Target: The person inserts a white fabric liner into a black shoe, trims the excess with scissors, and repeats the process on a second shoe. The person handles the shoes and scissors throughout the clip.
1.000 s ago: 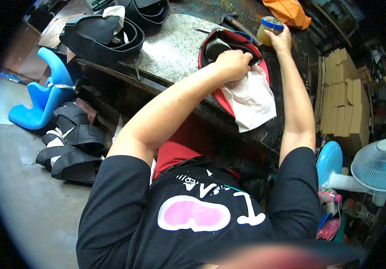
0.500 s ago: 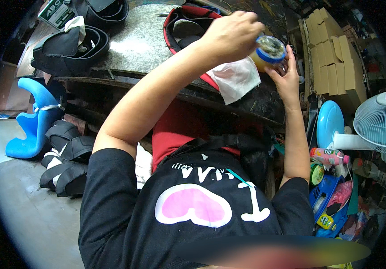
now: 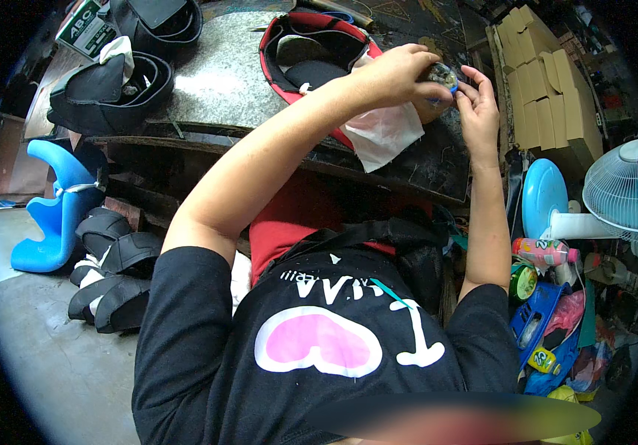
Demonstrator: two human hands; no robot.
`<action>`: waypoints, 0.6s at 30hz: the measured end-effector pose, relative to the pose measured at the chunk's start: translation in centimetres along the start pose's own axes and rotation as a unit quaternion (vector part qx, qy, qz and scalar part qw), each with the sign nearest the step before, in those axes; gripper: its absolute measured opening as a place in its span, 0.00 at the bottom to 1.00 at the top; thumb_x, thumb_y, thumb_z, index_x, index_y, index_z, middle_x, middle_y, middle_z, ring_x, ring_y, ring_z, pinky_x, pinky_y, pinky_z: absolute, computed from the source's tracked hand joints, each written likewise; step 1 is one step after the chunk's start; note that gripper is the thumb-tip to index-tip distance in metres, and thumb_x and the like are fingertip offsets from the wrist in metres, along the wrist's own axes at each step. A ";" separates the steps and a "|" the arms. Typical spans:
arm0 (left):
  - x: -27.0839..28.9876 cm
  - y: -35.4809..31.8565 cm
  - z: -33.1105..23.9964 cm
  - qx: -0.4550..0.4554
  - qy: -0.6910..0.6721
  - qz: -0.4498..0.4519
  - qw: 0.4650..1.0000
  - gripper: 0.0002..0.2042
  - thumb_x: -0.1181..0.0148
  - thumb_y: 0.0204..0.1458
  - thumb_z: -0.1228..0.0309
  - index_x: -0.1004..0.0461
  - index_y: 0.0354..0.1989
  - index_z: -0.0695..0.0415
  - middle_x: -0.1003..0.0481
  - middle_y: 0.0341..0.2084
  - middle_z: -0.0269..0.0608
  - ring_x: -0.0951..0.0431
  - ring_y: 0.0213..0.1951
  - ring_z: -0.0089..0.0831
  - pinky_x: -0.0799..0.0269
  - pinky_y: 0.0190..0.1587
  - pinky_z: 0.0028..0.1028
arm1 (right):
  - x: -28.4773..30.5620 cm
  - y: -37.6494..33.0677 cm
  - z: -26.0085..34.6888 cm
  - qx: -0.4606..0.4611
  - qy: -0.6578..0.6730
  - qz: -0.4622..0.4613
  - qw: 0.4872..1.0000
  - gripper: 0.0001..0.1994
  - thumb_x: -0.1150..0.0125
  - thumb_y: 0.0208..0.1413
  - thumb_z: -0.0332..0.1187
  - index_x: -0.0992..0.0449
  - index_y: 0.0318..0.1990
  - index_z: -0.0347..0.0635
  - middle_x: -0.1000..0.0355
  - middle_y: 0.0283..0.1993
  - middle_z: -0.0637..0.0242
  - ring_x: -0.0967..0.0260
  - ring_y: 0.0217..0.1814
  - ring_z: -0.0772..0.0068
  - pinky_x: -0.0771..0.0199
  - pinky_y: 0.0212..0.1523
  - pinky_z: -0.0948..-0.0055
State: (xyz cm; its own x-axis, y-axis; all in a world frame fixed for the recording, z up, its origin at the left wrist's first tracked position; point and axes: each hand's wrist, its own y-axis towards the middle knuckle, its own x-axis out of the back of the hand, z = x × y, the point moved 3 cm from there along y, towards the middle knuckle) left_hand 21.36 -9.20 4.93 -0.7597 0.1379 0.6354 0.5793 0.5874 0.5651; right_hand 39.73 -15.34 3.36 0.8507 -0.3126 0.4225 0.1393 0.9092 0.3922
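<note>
A small yellowish jar (image 3: 429,110) with a smeared, blue-rimmed top (image 3: 443,77) is between my hands, above the far right part of the worktable. My left hand (image 3: 406,68) reaches across and closes around its left side, thumb near the rim. At the right edge of the top, my right hand (image 3: 480,111) pinches the rim with thumb and fingertips, its index finger raised. A red-trimmed black padded piece (image 3: 268,65) lies left of the jar. Under my left wrist, a thin white cloth (image 3: 382,137) hangs over the table edge.
Black curved pieces (image 3: 85,111) and a green-and-white box (image 3: 85,31) occupy the table's left. A blue moulded form (image 3: 55,204) stands left, beside stacked black pieces (image 3: 130,254) on the floor. Yellowish cartons (image 3: 549,89) and a fan (image 3: 619,194) stand right.
My left hand has come down from above onto the jar's left side. My right hand has shifted from the jar's body to the rim. The jar has moved slightly left.
</note>
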 end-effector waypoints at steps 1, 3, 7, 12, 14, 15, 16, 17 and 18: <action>-0.2 -0.6 -0.5 -0.034 0.024 -0.036 0.998 0.31 0.33 0.51 0.53 0.29 0.57 0.62 0.27 0.52 0.58 0.26 0.55 0.50 0.27 0.55 0.38 | -0.2 -0.1 -0.1 -0.015 0.017 -0.008 1.000 0.21 0.49 0.60 0.19 0.35 0.61 0.40 0.24 0.54 0.56 0.25 0.53 0.73 0.28 0.55 0.73; -0.4 -0.8 -0.4 -0.050 0.005 -0.030 0.998 0.33 0.31 0.50 0.53 0.32 0.59 0.62 0.29 0.54 0.58 0.27 0.56 0.51 0.28 0.56 0.38 | -0.6 -0.5 -0.2 -0.023 0.110 0.019 0.994 0.30 0.43 0.57 0.19 0.42 0.67 0.43 0.28 0.58 0.53 0.28 0.57 0.67 0.29 0.58 0.69; -0.4 -0.1 0.4 0.001 -0.034 -0.023 0.999 0.31 0.34 0.52 0.54 0.31 0.58 0.64 0.26 0.50 0.59 0.24 0.53 0.51 0.28 0.56 0.38 | -1.6 -2.3 -0.1 -0.016 0.071 0.073 0.995 0.46 0.30 0.48 0.22 0.51 0.73 0.48 0.33 0.64 0.52 0.32 0.63 0.61 0.31 0.63 0.63; 0.0 0.0 0.6 0.076 -0.144 -0.047 0.986 0.32 0.37 0.54 0.52 0.31 0.57 0.69 0.25 0.47 0.64 0.24 0.52 0.52 0.29 0.55 0.39 | -1.8 -2.8 0.0 0.001 0.086 0.050 0.995 0.40 0.32 0.48 0.22 0.42 0.70 0.46 0.33 0.64 0.53 0.33 0.65 0.59 0.32 0.64 0.58; 0.1 -0.1 0.5 0.084 -0.149 -0.053 0.984 0.32 0.37 0.55 0.52 0.31 0.57 0.70 0.26 0.48 0.66 0.24 0.53 0.52 0.30 0.56 0.39 | -0.8 -2.1 0.7 0.096 -0.081 0.042 0.991 0.32 0.35 0.48 0.23 0.33 0.64 0.44 0.34 0.65 0.55 0.34 0.66 0.55 0.34 0.64 0.55; 0.0 -0.1 0.5 0.080 -0.132 -0.045 0.987 0.33 0.38 0.56 0.52 0.33 0.59 0.68 0.26 0.49 0.64 0.24 0.53 0.50 0.29 0.56 0.38 | -0.4 -1.7 1.0 0.117 -0.156 0.036 0.980 0.28 0.36 0.49 0.24 0.29 0.61 0.43 0.34 0.66 0.56 0.35 0.66 0.53 0.34 0.65 0.54; 0.0 -0.1 0.5 0.076 -0.116 -0.038 0.990 0.33 0.39 0.57 0.51 0.34 0.61 0.67 0.26 0.51 0.63 0.24 0.54 0.47 0.29 0.57 0.37 | 0.0 -1.6 1.4 0.164 -0.205 0.021 0.965 0.20 0.43 0.49 0.24 0.20 0.51 0.46 0.35 0.67 0.61 0.38 0.68 0.53 0.39 0.67 0.54; -0.1 -0.1 0.6 0.073 -0.100 -0.030 0.992 0.33 0.40 0.58 0.51 0.35 0.63 0.65 0.27 0.52 0.61 0.24 0.55 0.45 0.29 0.57 0.35 | 0.1 -1.4 1.7 0.194 -0.291 0.013 0.937 0.20 0.44 0.50 0.23 0.19 0.50 0.48 0.34 0.67 0.61 0.38 0.68 0.54 0.40 0.67 0.55; -0.1 -0.1 0.7 0.070 -0.097 -0.029 0.992 0.33 0.40 0.58 0.51 0.36 0.63 0.65 0.27 0.52 0.61 0.24 0.55 0.45 0.29 0.57 0.35 | 0.1 -1.1 2.1 0.222 -0.374 0.004 0.900 0.20 0.45 0.50 0.22 0.19 0.50 0.50 0.34 0.67 0.62 0.38 0.68 0.56 0.41 0.68 0.55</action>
State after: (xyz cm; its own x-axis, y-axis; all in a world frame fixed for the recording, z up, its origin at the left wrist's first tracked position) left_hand 21.21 -8.67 4.41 -0.8409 0.2440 0.4831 0.4970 0.7015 0.5107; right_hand 38.64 -16.98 4.68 0.2473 -0.5551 0.7942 -0.2231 0.7650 0.6041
